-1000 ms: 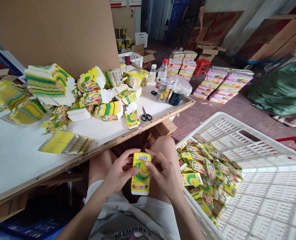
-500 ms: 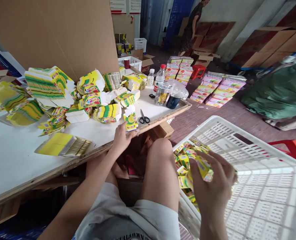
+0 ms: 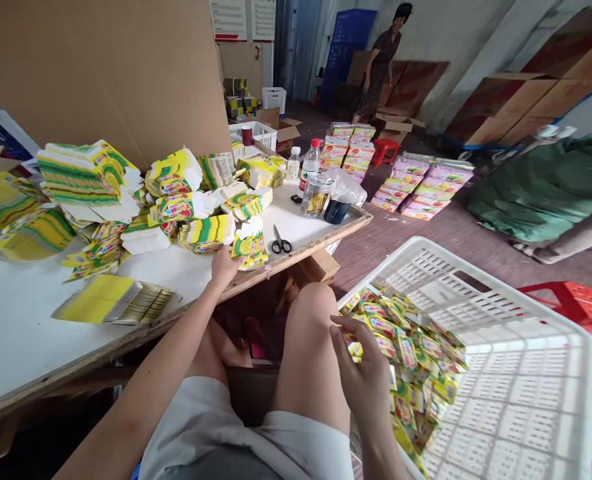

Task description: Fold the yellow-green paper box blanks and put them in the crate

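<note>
At the table's front edge, my left hand (image 3: 225,268) has its bent fingers at the left side of a few flat yellow-green printed cartons (image 3: 251,245). It looks closed on the carton edge, though the fingertips are partly hidden. My right hand (image 3: 369,370) is in the air beside my right knee, thumb and fingers curved apart with nothing between them. Below and beyond it, many small folded yellow-green boxes (image 3: 409,350) lie in a white plastic basket (image 3: 516,400). Black-handled scissors (image 3: 281,241) rest on the table just right of the flat cartons.
Carton stacks (image 3: 89,177) cover the white table (image 3: 21,340). Bottles, a clear jar (image 3: 317,199) and a dark cup (image 3: 337,210) stand at its right end. Pink box stacks (image 3: 433,183) and red stools (image 3: 583,310) are on the floor. A person (image 3: 379,70) stands behind.
My right hand has moved left from over the basket, and the small box in its fingers is gone. My left hand has shifted to the cartons' left side. The view has turned slightly.
</note>
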Tool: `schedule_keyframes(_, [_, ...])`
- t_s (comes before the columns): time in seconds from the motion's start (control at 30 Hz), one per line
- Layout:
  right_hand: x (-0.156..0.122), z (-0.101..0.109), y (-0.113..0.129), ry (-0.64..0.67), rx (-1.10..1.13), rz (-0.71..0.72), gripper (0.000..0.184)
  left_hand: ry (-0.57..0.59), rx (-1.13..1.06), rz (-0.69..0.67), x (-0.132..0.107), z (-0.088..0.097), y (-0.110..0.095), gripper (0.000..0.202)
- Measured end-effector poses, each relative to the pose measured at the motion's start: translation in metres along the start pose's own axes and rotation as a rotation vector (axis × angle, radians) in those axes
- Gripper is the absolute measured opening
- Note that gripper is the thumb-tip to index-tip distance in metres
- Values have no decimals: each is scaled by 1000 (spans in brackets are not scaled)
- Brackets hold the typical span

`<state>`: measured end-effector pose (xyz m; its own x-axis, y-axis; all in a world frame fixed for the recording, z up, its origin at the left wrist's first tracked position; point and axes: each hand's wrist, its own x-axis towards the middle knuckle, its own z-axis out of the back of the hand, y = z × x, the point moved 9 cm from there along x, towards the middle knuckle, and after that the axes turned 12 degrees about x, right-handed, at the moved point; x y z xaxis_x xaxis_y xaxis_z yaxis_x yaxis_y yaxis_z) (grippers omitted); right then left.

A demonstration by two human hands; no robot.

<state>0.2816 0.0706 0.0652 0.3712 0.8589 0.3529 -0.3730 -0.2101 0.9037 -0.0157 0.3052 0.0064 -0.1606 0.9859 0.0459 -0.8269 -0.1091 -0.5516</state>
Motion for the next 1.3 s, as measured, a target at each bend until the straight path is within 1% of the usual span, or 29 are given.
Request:
schedule_keyframes(0.07, [-2, -6, 2, -3, 11, 1, 16, -30, -60, 1, -11, 13, -7, 26])
schedule_keyframes(0.1, [-3, -10, 4, -11, 16, 6, 15, -42, -100, -13, -23, 19, -12, 22])
schedule_keyframes(0.17, [-3, -21, 14, 1, 17, 37, 16, -31, -192, -72, -55, 28, -28, 17])
schedule_keyframes(0.23, [0, -39, 31, 76, -12, 100, 22, 57, -295, -164, -97, 30, -47, 14])
schedule_keyframes(0.3, [5, -61, 47, 198, -67, 152, 37, 164, -397, -253, -139, 29, -62, 16])
schedule_keyframes(0.33, [7, -71, 52, 254, -74, 159, 43, 216, -486, -289, -156, 28, -67, 15])
schedule_keyframes(0.37, [8, -80, 56, 313, -61, 159, 46, 246, -539, -292, -168, 29, -68, 13])
schedule_keyframes(0.43, [7, -93, 58, 387, -6, 136, 45, 288, -619, -257, -183, 28, -63, 8])
schedule_keyframes(0.5, [4, -96, 56, 381, 72, 104, 40, 344, -660, -195, -189, 25, -55, 7])
schedule_keyframes(0.57, [1, -92, 53, 311, 181, 62, 33, 464, -750, -151, -194, 17, -54, 14])
schedule_keyframes(0.63, [-4, -88, 50, 251, 320, 4, 27, 640, -909, -104, -204, 7, -60, 28])
schedule_keyframes(0.7, [-9, -88, 49, 233, 447, -52, 22, 792, -1069, -51, -214, -1, -67, 42])
schedule_keyframes(0.73, [-11, -89, 50, 230, 491, -73, 20, 836, -1120, -34, -218, -3, -70, 45])
schedule_keyframes(0.77, [-13, -89, 50, 226, 519, -92, 17, 853, -1145, -25, -220, -5, -72, 46])
schedule_keyframes(0.83, [-15, -85, 48, 181, 531, -114, 15, 821, -1149, -4, -218, -8, -71, 44])
schedule_keyframes(0.87, [-15, -80, 45, 134, 515, -119, 17, 794, -1146, 18, -216, -9, -68, 45])
schedule_keyframes(0.93, [-16, -69, 37, 25, 452, -133, 27, 738, -1153, 79, -213, -13, -64, 46])
schedule_keyframes(0.97, [-17, -65, 31, -4, 424, -149, 31, 714, -1165, 100, -212, -14, -62, 47])
schedule_keyframes(1.0, [-19, -64, 25, 1, 411, -175, 33, 693, -1177, 108, -211, -14, -62, 48])
schedule_keyframes(1.03, [-21, -66, 18, 33, 412, -209, 32, 676, -1183, 101, -211, -14, -63, 47])
schedule_keyframes(1.13, [-26, -72, 1, 143, 425, -331, 32, 647, -1139, 38, -214, -12, -69, 44])
schedule_keyframes(1.23, [-27, -68, -7, 138, 376, -426, 34, 615, -1026, -30, -215, -12, -71, 42])
schedule_keyframes(1.3, [-25, -66, -5, 127, 369, -439, 33, 561, -943, -50, -213, -13, -69, 42])
